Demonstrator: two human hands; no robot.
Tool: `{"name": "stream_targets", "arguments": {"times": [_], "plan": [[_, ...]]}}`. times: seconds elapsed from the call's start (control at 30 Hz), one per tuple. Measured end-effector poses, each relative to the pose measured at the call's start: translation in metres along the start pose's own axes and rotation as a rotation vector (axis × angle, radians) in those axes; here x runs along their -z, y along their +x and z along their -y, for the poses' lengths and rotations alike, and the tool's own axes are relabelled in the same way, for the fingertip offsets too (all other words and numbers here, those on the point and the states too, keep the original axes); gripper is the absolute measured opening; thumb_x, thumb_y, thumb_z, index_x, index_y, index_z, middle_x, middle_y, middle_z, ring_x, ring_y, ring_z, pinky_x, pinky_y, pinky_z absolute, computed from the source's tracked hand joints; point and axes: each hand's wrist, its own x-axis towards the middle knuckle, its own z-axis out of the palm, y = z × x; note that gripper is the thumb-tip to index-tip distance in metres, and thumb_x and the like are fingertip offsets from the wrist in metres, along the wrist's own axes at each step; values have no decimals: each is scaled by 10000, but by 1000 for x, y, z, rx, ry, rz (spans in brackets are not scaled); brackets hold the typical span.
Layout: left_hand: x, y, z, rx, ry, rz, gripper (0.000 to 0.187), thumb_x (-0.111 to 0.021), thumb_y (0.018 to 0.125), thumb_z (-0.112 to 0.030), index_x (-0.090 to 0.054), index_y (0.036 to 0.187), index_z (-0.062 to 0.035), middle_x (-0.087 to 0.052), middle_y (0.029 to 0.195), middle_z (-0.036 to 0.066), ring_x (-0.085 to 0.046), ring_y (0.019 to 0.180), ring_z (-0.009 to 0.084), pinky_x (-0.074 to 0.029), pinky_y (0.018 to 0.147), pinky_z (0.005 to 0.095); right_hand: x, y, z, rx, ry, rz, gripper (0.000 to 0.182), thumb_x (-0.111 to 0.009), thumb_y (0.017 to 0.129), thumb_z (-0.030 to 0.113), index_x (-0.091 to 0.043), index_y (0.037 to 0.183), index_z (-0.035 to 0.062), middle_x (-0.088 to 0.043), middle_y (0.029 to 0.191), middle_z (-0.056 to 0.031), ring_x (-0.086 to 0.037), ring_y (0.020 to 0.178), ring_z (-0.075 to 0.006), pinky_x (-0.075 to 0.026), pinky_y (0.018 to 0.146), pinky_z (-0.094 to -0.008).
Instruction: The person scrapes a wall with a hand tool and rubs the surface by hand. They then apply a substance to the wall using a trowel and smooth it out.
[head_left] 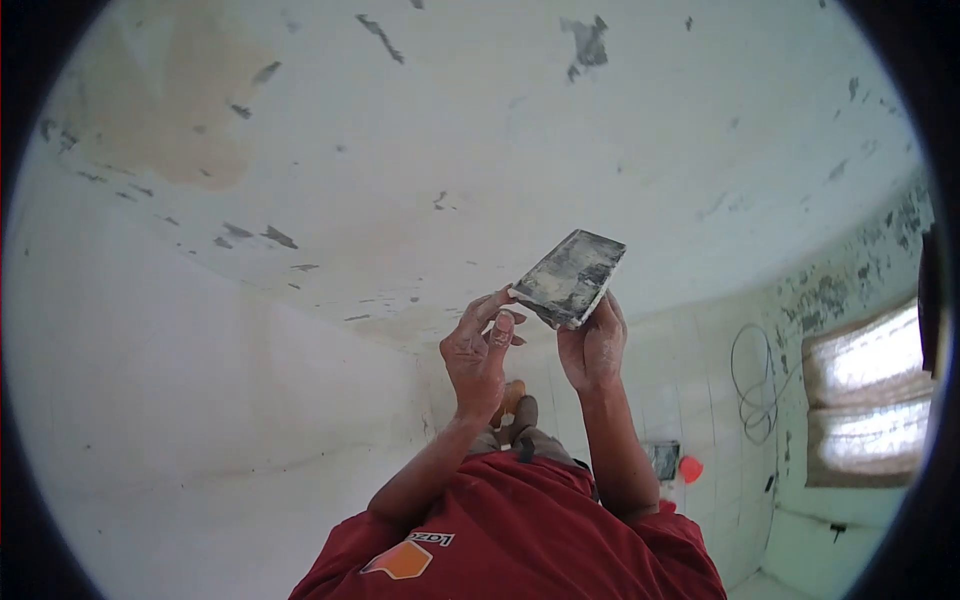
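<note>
A flat rectangular block (572, 278), grey with pale smears, is tilted in front of me. My right hand (594, 345) grips it from below at its lower right edge, the fingers mostly hidden behind it. My left hand (480, 350) is at the block's left corner, its fingertips dusted white and one finger at or near the corner. The fingers of my left hand are apart and curved, with nothing held between them. Behind the block is a pale wall (480, 130) with grey patches where the surface is chipped.
At the right, a curtained window (865, 400) sits beside a looped cable (752, 385) on the wall. Below are a dark tray-like object (663, 460) and a red round item (690, 469) on the tiled floor (700, 400). My feet (518, 408) stand below.
</note>
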Motion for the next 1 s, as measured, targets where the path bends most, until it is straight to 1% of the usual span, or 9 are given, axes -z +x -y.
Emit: {"name": "stream_targets", "arguments": {"times": [0.2, 0.33, 0.37, 0.4, 0.53, 0.67, 0.77, 0.9, 1.0], "plan": [[0, -9, 11, 212, -132, 105, 384, -663, 1025, -214, -651, 1327, 23, -662, 1254, 140, -695, 1031, 193, -597, 676, 280, 27, -19, -5, 120, -47, -198, 304, -385, 1111, 133, -547, 1332, 2, -667, 1220, -124, -684, 1041, -230, -583, 840, -394], [9, -12, 15, 233, -109, 130, 386, -643, 1037, -242, -654, 1332, 6, -640, 1301, 138, -688, 1043, 188, -598, 675, 276, 23, -26, -15, 177, -92, -342, 304, -397, 1109, 125, -540, 1349, 4, -661, 1225, -117, -683, 1034, -218, -580, 829, -385], [9, -13, 14, 223, -106, 144, 399, -638, 1038, -243, -638, 1361, -7, -616, 1338, 136, -685, 1047, 186, -598, 669, 271, 35, -27, -18, 192, -128, -267, 328, -414, 1116, 142, -491, 1402, 3, -629, 1297, -104, -649, 1122, -191, -552, 931, -368], [10, -13, 13, 210, -103, 158, 415, -632, 1039, -243, -622, 1389, -20, -592, 1375, 134, -683, 1052, 183, -597, 664, 265, 37, -28, -20, 207, -164, -188, 369, -431, 1122, 159, -442, 1455, 2, -596, 1370, -91, -616, 1210, -164, -523, 1033, -350], [17, -11, 4, 63, 29, 192, 503, -661, 1012, -236, -564, 1463, -38, -483, 1508, 147, -639, 1161, 214, -595, 751, 301, 25, -28, -27, 255, -148, -130, 368, -449, 1115, 147, -447, 1456, 8, -595, 1377, -92, -604, 1232, -189, -504, 1059, -372], [30, 1, -15, -213, 241, 231, 594, -660, 989, -323, -530, 1513, -75, -281, 1652, 182, -473, 1366, 297, -508, 988, 420, -5, -18, -34, 263, -104, -73, 355, -439, 1120, 191, -496, 1419, 10, -590, 1386, -100, -585, 1260, -243, -481, 1079, -425], [44, 28, -40, -205, -53, 257, 735, -452, 1000, -557, -510, 1510, -31, -297, 1646, 222, -421, 1420, 318, -400, 1102, 453, -10, -9, -44, 247, -100, -41, 358, -425, 1122, 205, -510, 1406, 5, -596, 1372, -104, -597, 1240, -233, -493, 1064, -408], [66, 67, -92, -47, -571, 338, 770, -327, 1061, -538, -402, 1540, 60, -304, 1646, 216, -411, 1414, 295, -332, 1150, 415, -18, 7, -49, 209, -70, 48, 337, -418, 1112, 162, -520, 1385, -5, -620, 1324, -99, -612, 1209, -208, -509, 1037, -371], [77, 87, -125, -134, -591, 307, 739, -294, 1079, -503, -387, 1545, 62, -333, 1634, 209, -427, 1386, 292, -349, 1131, 422, -38, 17, -47, 174, -39, 69, 328, -412, 1109, 153, -530, 1362, -19, -630, 1304, -100, -623, 1188, -196, -519, 1018, -353]]}}
